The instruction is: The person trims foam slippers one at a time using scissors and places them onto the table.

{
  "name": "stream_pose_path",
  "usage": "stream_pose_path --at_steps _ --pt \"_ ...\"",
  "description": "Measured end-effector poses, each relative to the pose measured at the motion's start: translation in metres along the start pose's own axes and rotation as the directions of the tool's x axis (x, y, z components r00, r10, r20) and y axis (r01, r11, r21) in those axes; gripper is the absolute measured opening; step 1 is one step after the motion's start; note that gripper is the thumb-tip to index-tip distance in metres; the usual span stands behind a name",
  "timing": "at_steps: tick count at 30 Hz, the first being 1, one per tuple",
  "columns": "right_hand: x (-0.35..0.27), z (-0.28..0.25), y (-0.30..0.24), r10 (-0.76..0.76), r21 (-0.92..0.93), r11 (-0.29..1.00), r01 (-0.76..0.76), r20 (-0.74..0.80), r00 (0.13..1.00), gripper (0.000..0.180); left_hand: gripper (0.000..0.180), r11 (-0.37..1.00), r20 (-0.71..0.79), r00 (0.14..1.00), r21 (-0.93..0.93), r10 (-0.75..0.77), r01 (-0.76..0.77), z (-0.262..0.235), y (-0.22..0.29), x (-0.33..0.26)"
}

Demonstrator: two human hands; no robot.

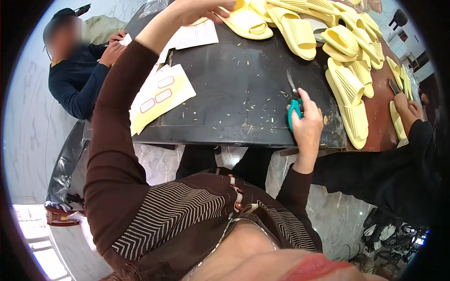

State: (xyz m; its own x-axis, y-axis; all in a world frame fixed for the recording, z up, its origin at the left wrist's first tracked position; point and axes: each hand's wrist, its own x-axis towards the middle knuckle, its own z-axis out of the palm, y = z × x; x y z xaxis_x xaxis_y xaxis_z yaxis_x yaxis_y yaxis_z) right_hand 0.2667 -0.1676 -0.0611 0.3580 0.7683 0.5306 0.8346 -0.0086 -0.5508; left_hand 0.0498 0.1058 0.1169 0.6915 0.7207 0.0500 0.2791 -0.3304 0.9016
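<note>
My right hand [309,122] is wrapped around teal-handled scissors [294,112], whose metal blades point away from me over the dark table. My left hand [206,11] reaches to the far side, fingers stretched out and apart beside a yellow slipper [246,21]; whether they touch it I cannot tell. That slipper lies at the near edge of a heap of similar ridged yellow slippers. Another yellow slipper [294,33] lies farther right, sole down. To the right of my scissors, a longer yellow slipper [347,100] rests near the table's front edge.
Printed card sheets [161,98] lie at left under my left arm. The black tabletop [225,93] bears scattered yellow trimmings. Across at left sits a person [77,75] holding something small and white. At the right edge a co-worker's hand [407,110] holds a dark-handled tool beside yellow slippers.
</note>
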Motion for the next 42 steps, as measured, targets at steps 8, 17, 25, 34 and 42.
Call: stream_pose_path --at_steps 8,17,25,34,42 --pt "0.007 0.011 0.017 0.013 -0.020 1.000 -0.014 -0.029 0.999 0.046 0.072 0.634 0.109 0.817 -0.691 0.566 -0.347 0.035 0.062 -0.165" --pt "0.010 0.010 -0.009 -0.168 -0.168 0.971 0.168 0.015 0.986 0.050 0.061 0.527 -0.125 0.691 -0.556 0.712 -0.643 -0.010 0.030 -0.158" --pt "-0.010 0.002 0.007 -0.051 -0.251 0.967 0.051 0.005 0.999 0.049 0.053 0.548 -0.195 0.596 -0.251 0.779 -0.798 -0.080 0.019 -0.172" --pt "0.020 0.011 -0.007 -0.030 -0.169 0.985 0.035 0.036 0.999 0.048 0.045 0.603 -0.073 0.638 -0.258 0.767 -0.754 -0.075 0.031 -0.162" --pt "0.027 0.000 -0.008 0.024 -0.166 0.986 -0.014 0.054 0.998 0.048 0.041 0.680 0.045 0.685 -0.185 0.727 -0.710 -0.059 0.051 -0.165"
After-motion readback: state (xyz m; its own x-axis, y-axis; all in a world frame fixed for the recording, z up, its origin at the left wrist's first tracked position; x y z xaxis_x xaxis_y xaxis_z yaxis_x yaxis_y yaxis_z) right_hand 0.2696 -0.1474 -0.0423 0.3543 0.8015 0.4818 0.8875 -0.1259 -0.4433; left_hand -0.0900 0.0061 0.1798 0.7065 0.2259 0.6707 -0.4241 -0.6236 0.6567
